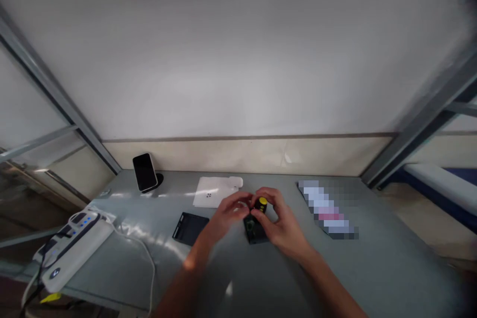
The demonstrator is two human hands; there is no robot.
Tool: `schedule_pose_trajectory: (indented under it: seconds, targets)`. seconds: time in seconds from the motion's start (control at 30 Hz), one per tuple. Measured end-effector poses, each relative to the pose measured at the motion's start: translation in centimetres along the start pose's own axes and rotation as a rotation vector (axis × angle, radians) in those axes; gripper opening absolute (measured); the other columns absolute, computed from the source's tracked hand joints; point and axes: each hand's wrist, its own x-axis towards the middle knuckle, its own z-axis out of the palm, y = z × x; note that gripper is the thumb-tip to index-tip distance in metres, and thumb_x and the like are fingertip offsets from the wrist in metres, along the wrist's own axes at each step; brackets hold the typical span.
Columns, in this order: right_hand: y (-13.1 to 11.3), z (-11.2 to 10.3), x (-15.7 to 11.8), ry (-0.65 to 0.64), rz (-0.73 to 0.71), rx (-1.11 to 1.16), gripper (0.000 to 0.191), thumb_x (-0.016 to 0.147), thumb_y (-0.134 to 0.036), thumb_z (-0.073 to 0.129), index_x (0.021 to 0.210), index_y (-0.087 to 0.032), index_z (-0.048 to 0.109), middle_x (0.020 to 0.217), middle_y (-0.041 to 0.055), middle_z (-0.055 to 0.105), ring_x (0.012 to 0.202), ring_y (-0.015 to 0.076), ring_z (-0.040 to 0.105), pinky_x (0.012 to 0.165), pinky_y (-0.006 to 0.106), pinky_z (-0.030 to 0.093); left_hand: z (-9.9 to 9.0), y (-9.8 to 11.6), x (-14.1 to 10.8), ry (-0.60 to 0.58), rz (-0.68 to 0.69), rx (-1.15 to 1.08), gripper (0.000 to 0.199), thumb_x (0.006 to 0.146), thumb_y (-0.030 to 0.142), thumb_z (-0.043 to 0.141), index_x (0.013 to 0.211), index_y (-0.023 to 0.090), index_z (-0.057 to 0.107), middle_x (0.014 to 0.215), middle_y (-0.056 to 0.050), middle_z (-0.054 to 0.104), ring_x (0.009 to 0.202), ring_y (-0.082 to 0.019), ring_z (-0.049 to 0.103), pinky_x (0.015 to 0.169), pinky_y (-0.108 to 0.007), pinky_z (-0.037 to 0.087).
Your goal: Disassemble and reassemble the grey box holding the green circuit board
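Observation:
Near the middle of the grey table, my right hand (279,222) is closed round a small black cylinder with a yellow top (263,201). My left hand (231,212) is beside it on the left, its fingers bent in toward the cylinder; what its fingertips touch is too small to make out. Beneath both hands lies a dark case (256,232) with greenish parts inside, partly hidden by the fingers. A black open tray-like cover (191,229) lies left of my left hand. Behind it is a white sheet (210,192) with small dark marks.
A phone (145,172) leans on a stand at the back left. White devices with blue lights (80,221) and a white cable (143,246) occupy the left side. A pixelated long object (328,210) lies on the right of the grey table (376,258). Metal posts rise at both sides.

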Motion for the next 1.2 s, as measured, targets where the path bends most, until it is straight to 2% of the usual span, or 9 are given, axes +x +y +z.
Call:
schedule_pose_trajectory:
  seconds: [0.1, 0.17, 0.3, 0.4, 0.5, 0.67, 0.9, 1.07, 1.2]
  targets:
    - [-0.2, -0.2, 0.2, -0.006, -0.141, -0.114, 0.016, 0.1, -0.024, 0.063, 0.115, -0.027, 0.068, 0.114, 0.0079, 0.07, 0.109, 0.0259, 0.065, 0.098, 0.041, 0.052, -0.3, -0.1, 1.4, -0.15, -0.108, -0.306, 0.052, 0.083, 0.05, 0.082, 0.125, 0.02, 0.072, 0.118, -0.011, 0.075, 0.114, -0.028, 0.067, 0.101, -0.041, 0.051]
    - [-0.2, -0.3, 0.1, 0.03, -0.213, -0.176, 0.025, 0.101, -0.023, 0.06, 0.124, -0.029, 0.07, 0.119, 0.01, 0.068, 0.112, 0.0272, 0.063, 0.098, 0.043, 0.052, -0.3, -0.5, 1.5, -0.201, -0.139, -0.336, 0.055, 0.083, 0.052, 0.084, 0.127, 0.022, 0.071, 0.115, -0.011, 0.075, 0.112, -0.028, 0.068, 0.1, -0.042, 0.051]
    - [-0.5, 0.1, -0.2, -0.006, -0.254, -0.16, 0.036, 0.105, -0.02, 0.052, 0.135, -0.031, 0.067, 0.115, 0.0105, 0.071, 0.105, 0.0271, 0.065, 0.09, 0.044, 0.055, 0.0, -1.7, 0.7, -0.164, -0.11, -0.276, 0.052, 0.075, 0.047, 0.093, 0.114, 0.02, 0.073, 0.102, -0.008, 0.074, 0.097, -0.024, 0.069, 0.093, -0.038, 0.052]
    - [-1.0, 0.8, -0.3, -0.079, -0.254, -0.121, 0.036, 0.104, -0.021, 0.054, 0.137, -0.031, 0.065, 0.115, 0.0096, 0.075, 0.107, 0.0281, 0.067, 0.092, 0.044, 0.056, -0.1, -2.2, 0.4, -0.099, -0.052, -0.256, 0.054, 0.066, 0.049, 0.099, 0.101, 0.019, 0.07, 0.094, -0.005, 0.071, 0.093, -0.023, 0.069, 0.089, -0.036, 0.054]
    - [-1.3, 1.2, -0.5, -0.032, -0.264, -0.138, 0.027, 0.098, -0.023, 0.066, 0.124, -0.03, 0.069, 0.114, 0.0095, 0.073, 0.104, 0.0275, 0.067, 0.089, 0.042, 0.056, -0.6, -2.3, 0.2, -0.129, -0.003, -0.233, 0.051, 0.068, 0.052, 0.097, 0.1, 0.021, 0.071, 0.095, -0.006, 0.071, 0.094, -0.024, 0.07, 0.088, -0.035, 0.057]
    - [-1.5, 0.7, -0.5, -0.005, -0.244, -0.116, 0.027, 0.105, -0.02, 0.049, 0.121, -0.03, 0.068, 0.108, 0.009, 0.073, 0.098, 0.0251, 0.068, 0.085, 0.04, 0.055, -0.8, -1.9, 0.0, -0.223, -0.133, -0.239, 0.039, 0.084, 0.045, 0.087, 0.11, 0.019, 0.073, 0.096, -0.006, 0.074, 0.093, -0.022, 0.071, 0.089, -0.035, 0.056]
    - [-0.7, 0.8, -0.5, 0.008, -0.144, -0.101, 0.02, 0.104, -0.027, 0.057, 0.12, -0.028, 0.069, 0.117, 0.0108, 0.068, 0.108, 0.0258, 0.066, 0.093, 0.04, 0.055, 0.5, -0.9, 0.1, -0.136, -0.08, -0.162, 0.051, 0.077, 0.048, 0.091, 0.113, 0.015, 0.074, 0.108, -0.011, 0.075, 0.101, -0.025, 0.069, 0.093, -0.036, 0.052]
    - [-0.4, 0.5, -0.5, 0.02, -0.069, -0.01, 0.026, 0.108, -0.032, 0.05, 0.127, -0.029, 0.067, 0.107, 0.0087, 0.07, 0.099, 0.0238, 0.067, 0.088, 0.037, 0.056, 0.0, -0.8, 0.0, -0.233, -0.134, -0.198, 0.04, 0.087, 0.05, 0.082, 0.106, 0.016, 0.076, 0.102, -0.01, 0.075, 0.097, -0.025, 0.069, 0.092, -0.038, 0.052]
    - [-0.6, 0.8, -0.3, 0.001, -0.084, 0.03, 0.021, 0.106, -0.036, 0.056, 0.115, -0.028, 0.072, 0.113, 0.0094, 0.068, 0.106, 0.0249, 0.066, 0.091, 0.037, 0.056, 0.2, -1.4, 0.2, -0.143, -0.089, -0.156, 0.043, 0.079, 0.048, 0.089, 0.104, 0.017, 0.074, 0.097, -0.008, 0.074, 0.092, -0.024, 0.069, 0.088, -0.037, 0.053]
